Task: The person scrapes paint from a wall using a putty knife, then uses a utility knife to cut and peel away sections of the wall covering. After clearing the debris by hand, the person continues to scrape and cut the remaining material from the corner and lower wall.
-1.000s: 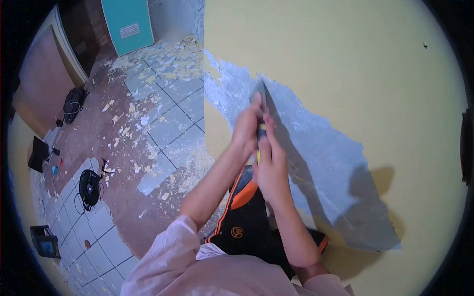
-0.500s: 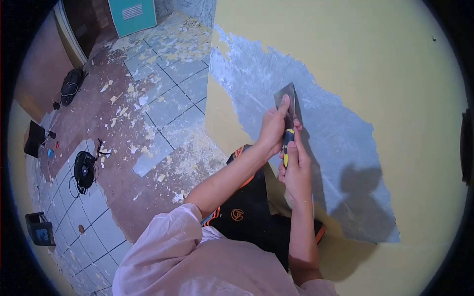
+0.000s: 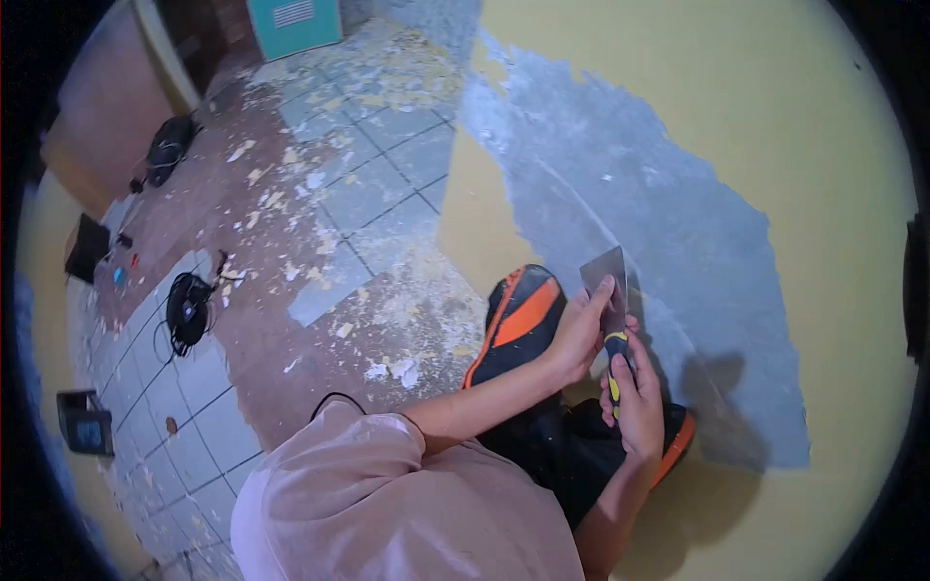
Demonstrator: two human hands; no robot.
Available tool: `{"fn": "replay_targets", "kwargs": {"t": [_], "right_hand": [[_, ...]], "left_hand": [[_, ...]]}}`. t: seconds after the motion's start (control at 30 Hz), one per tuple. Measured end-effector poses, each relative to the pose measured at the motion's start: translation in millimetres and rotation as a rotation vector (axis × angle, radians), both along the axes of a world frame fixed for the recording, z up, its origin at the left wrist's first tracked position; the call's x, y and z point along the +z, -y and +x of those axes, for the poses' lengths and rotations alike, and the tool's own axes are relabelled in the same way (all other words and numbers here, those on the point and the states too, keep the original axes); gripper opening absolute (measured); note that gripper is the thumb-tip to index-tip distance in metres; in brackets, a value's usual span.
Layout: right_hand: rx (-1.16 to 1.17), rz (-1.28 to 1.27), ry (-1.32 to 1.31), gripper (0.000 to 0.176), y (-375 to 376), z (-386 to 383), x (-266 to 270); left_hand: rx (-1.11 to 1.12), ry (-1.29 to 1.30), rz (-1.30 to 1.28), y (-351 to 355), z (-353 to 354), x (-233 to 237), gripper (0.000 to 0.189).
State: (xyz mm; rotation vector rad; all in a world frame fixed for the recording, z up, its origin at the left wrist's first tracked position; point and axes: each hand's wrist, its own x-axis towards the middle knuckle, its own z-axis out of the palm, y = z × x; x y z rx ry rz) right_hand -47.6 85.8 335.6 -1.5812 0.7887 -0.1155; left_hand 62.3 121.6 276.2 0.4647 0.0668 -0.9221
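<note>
My right hand (image 3: pixel 641 407) is wrapped round the black and yellow handle of a putty knife (image 3: pixel 603 269). My left hand (image 3: pixel 579 334) pinches its flat metal blade, thumb lying along the face. The blade points up, in front of the wall. Behind it spreads a bare grey patch (image 3: pixel 668 213) with ragged edges, framed by pale yellow paint (image 3: pixel 833 194). Shadows fall on the patch's lower part and the paint under it. Below my hands are my legs in black with orange trim.
Paint flakes (image 3: pixel 397 370) litter the tiled and reddish floor (image 3: pixel 262 378) to the left. A black bag with cords (image 3: pixel 189 308), another dark bag (image 3: pixel 170 150) and a dark box-like object (image 3: pixel 85 424) lie there. A teal cabinet (image 3: pixel 300 29) stands at the far end.
The view has shifted, so the wall patch sits further right. Both hands and the putty knife are lower and further right in the picture, with the same grip. More of an orange-trimmed leg shows.
</note>
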Motion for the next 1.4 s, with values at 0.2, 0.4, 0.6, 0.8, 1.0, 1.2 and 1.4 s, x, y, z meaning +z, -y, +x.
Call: {"fn": "replay_targets", "kwargs": {"t": [0.2, 0.4, 0.6, 0.8, 1.0, 1.2, 1.4], "right_hand": [[0.237, 0.014, -0.004, 0.048, -25, 25, 15], [0.450, 0.057, 0.043, 0.051, -44, 45, 33], [0.536, 0.172, 0.104, 0.051, -37, 38, 34], [0.443, 0.681, 0.169, 0.052, -34, 24, 24], [0.413, 0.906, 0.210, 0.054, -6, 13, 7], [0.197, 0.732, 0.130, 0.050, 53, 11, -36], [0.035, 0.348, -0.087, 0.044, 62, 41, -90]], "left_hand": [[0.173, 0.041, -0.018, -50, 17, 3, 0.025], [0.300, 0.090, -0.012, -99, 27, 28, 0.025], [0.400, 0.142, -0.028, -112, 10, 46, 0.022], [0.422, 0.163, 0.031, -98, -1, 39, 0.021], [0.379, 0.066, 0.156, -55, -11, 27, 0.028], [0.203, -0.106, 0.156, 23, -8, -33, 0.037], [0.113, -0.219, 0.204, 72, 24, -109, 0.034]]}}
